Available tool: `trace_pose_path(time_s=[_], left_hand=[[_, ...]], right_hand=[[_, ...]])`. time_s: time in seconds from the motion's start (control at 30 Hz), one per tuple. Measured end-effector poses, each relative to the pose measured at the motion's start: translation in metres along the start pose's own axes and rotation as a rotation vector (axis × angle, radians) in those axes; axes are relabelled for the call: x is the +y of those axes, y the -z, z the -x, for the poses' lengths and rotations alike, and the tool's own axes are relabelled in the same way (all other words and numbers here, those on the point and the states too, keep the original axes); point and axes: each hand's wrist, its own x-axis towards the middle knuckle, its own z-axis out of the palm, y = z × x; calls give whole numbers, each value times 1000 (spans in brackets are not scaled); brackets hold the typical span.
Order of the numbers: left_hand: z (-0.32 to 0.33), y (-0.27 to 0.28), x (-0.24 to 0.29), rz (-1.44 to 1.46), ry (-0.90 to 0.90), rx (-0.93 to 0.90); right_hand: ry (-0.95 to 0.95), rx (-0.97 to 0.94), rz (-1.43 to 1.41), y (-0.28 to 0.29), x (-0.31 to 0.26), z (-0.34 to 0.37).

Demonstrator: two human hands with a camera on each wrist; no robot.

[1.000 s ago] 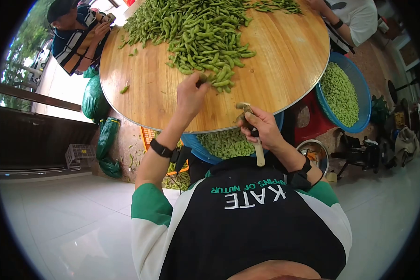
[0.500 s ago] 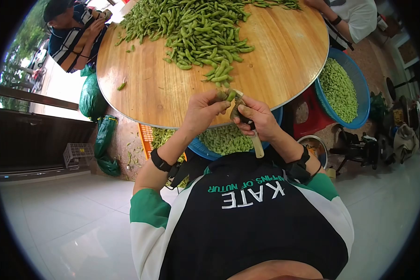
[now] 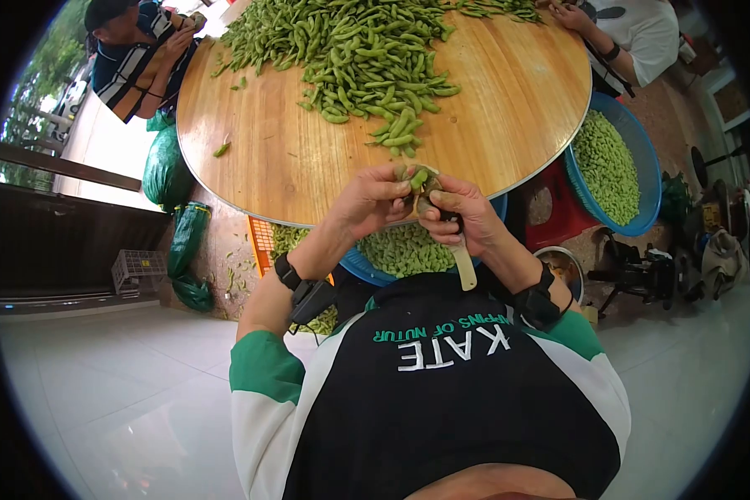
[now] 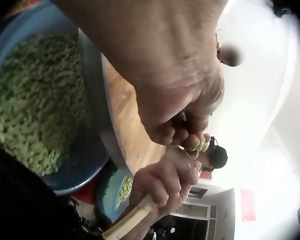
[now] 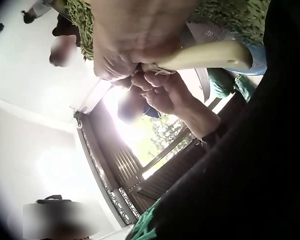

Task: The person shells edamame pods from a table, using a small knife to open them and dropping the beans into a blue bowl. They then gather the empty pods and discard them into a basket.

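Observation:
Close together above the table's near edge, both hands work at a green soybean pod (image 3: 418, 179). My left hand (image 3: 373, 198) pinches the pod between thumb and fingers. Curled fingers of my right hand (image 3: 467, 215) grip a tool whose cream handle (image 3: 465, 268) sticks out below the palm; its working end is hidden by the fingers. In the right wrist view the handle (image 5: 210, 56) passes under the palm. A large heap of soybean pods (image 3: 350, 58) covers the far part of the round wooden table (image 3: 508, 108), with a few loose pods (image 3: 402, 132) nearer.
Shelled beans (image 3: 404, 250) fill a blue basin below the hands. Another blue basin (image 3: 648, 171) of beans stands to the right by a red stool (image 3: 550, 218). An orange basket (image 3: 261, 246) is at left. Two other people sit across the table.
My left hand has come back from the pods on the table towards my right hand, bringing a pod. The right hand stays near the table edge, holding the tool.

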Motion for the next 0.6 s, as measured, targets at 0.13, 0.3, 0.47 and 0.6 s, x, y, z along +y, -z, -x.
trace_pose_path(time_s=[0.13, 0.3, 0.47, 0.6], left_hand=[[-4, -7, -3, -11, 3, 58], [1, -22, -4, -1783, -889, 309], [4, -30, -5, -1382, -602, 391], [2, -23, -1, -675, -139, 336]], right_hand=[[9, 76, -77, -4, -2, -1], [27, 102, -149, -3, 5, -1], [30, 100, -134, -6, 4, -1], [129, 231, 202, -5, 6, 2]])
